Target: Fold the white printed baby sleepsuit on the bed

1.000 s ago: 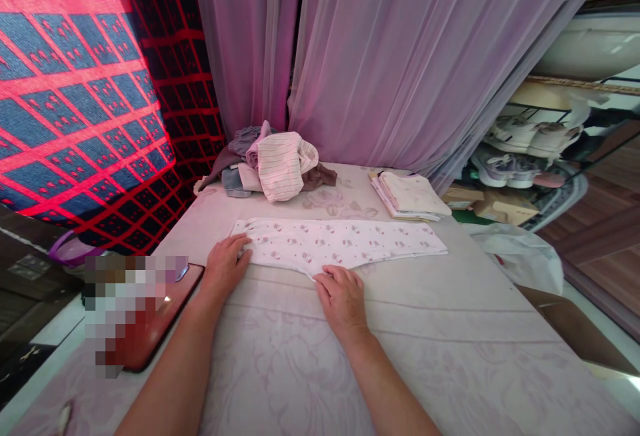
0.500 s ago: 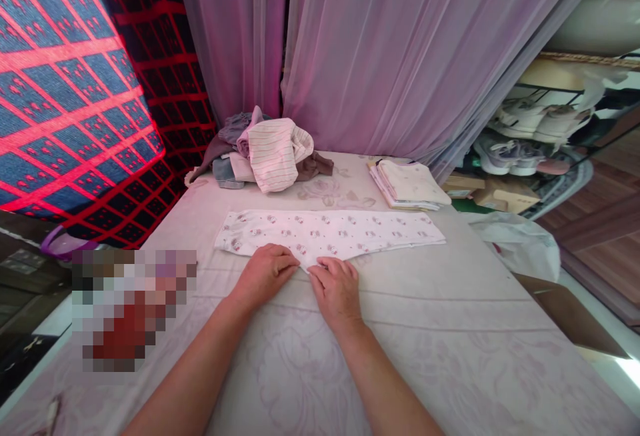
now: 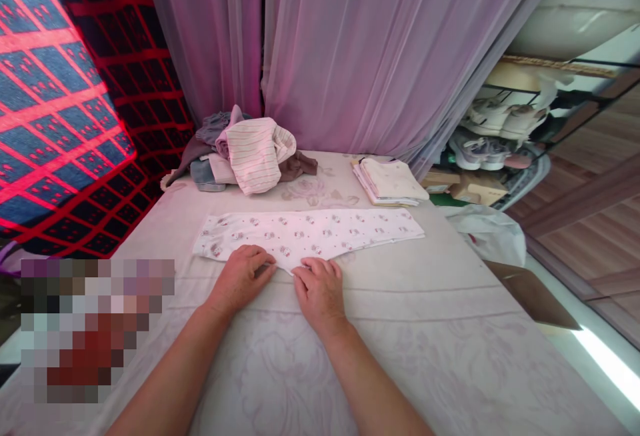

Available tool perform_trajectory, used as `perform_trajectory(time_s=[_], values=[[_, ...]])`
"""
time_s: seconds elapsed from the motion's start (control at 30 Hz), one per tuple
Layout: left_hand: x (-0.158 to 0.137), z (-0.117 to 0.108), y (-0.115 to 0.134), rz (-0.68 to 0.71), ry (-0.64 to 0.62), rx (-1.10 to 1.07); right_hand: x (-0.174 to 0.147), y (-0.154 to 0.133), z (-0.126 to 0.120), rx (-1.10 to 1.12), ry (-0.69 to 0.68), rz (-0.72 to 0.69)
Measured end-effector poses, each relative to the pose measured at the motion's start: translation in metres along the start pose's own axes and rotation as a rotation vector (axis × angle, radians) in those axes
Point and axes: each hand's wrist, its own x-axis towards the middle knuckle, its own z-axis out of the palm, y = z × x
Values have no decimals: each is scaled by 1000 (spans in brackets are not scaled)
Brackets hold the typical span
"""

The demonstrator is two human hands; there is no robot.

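A pair of white printed trousers lies folded lengthwise across the bed, its pointed crotch edge towards me. My left hand rests at the near edge, left of that point, with thumb and fingers apart and fingertips touching the cloth. At the right side of the point is my right hand, its fingers curled over the fabric and its thumb at the edge. The undersides of both hands are hidden.
Behind the trousers sits a heap of crumpled clothes. A stack of folded clothes lies at the back right. Purple curtains hang behind the bed. Shoes stand on a rack at right. A blurred patch hides the left side.
My left hand has loosened at the pointed edge, its thumb and fingers now further apart. My right hand stays by the point. The view has turned slightly right.
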Motion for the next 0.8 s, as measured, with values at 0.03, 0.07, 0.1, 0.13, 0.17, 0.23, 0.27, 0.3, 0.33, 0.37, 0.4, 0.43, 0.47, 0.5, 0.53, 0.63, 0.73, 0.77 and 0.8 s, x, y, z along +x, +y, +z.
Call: perform_trajectory(time_s=[0.03, 0.07, 0.1, 0.13, 0.17, 0.23, 0.27, 0.3, 0.33, 0.37, 0.4, 0.43, 0.47, 0.5, 0.53, 0.63, 0.73, 0.77, 0.8], values=[[0, 0, 1, 16, 6, 12, 0, 0, 0, 7, 3, 3], [0, 1, 3, 42, 12, 20, 0, 0, 0, 16, 8, 6], [-1, 2, 5, 78, 14, 22, 0, -1, 0, 27, 14, 7], [-1, 3, 7, 117, 9, 21, 0, -2, 0, 39, 20, 10], [-1, 5, 9, 155, -3, 17, 0, -3, 1, 53, 28, 12], [0, 7, 10, 205, -39, 12, 0, -4, 2, 91, 53, 22], [0, 8, 11, 216, -55, 11, 0, -3, 1, 114, 76, 29], [0, 9, 10, 223, -68, 10, 2, 1, 0, 137, 103, 34], [0, 9, 10, 226, -76, 9, 4, 8, -2, 157, 134, 37], [0, 9, 9, 227, -80, 11, 7, 18, -6, 170, 171, 45], [0, 9, 9, 227, -82, 14, 10, 33, -12, 171, 207, 61], [0, 9, 9, 225, -84, 19, 14, 51, -20, 166, 247, 94], [0, 8, 10, 221, -86, 26, 17, 73, -30, 142, 296, 166], [0, 8, 12, 214, -85, 34, 21, 97, -41, 100, 335, 263], [0, 8, 15, 205, -84, 41, 23, 121, -52, 45, 354, 378], [0, 11, 24, 168, -82, 46, 28, 187, -86, -155, 337, 693], [2, 14, 33, 111, -85, 42, 31, 227, -107, -347, 212, 819], [4, 15, 36, 84, -84, 50, 32, 234, -111, -389, 165, 846], [7, 16, 39, 54, -83, 66, 34, 239, -113, -416, 129, 870]])
